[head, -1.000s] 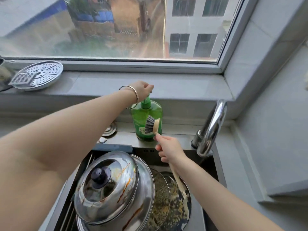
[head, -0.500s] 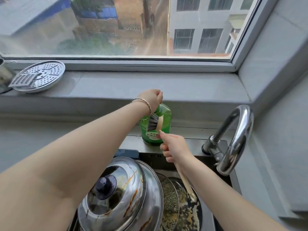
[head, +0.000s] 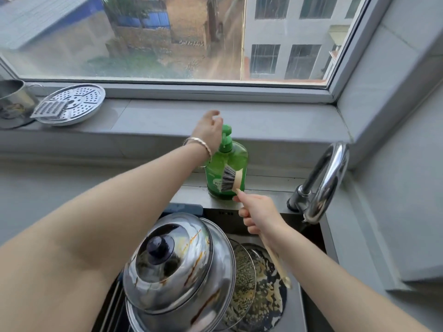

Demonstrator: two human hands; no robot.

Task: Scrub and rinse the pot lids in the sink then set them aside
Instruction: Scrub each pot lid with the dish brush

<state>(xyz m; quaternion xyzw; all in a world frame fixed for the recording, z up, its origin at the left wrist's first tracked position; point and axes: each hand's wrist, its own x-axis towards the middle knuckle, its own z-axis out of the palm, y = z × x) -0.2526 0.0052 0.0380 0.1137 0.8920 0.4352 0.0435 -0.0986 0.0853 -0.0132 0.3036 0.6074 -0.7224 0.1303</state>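
Right hand (head: 260, 212) grips brush (head: 231, 178), bristles before soap bottle (head: 237, 159). My left hand (head: 208, 130) hovers slack-fingered over the pump, holding nothing. Lids (head: 177, 264) lean stacked in sink (head: 223, 220): steel, greasy, probably slippery; I would grasp the knob (head: 159, 245).
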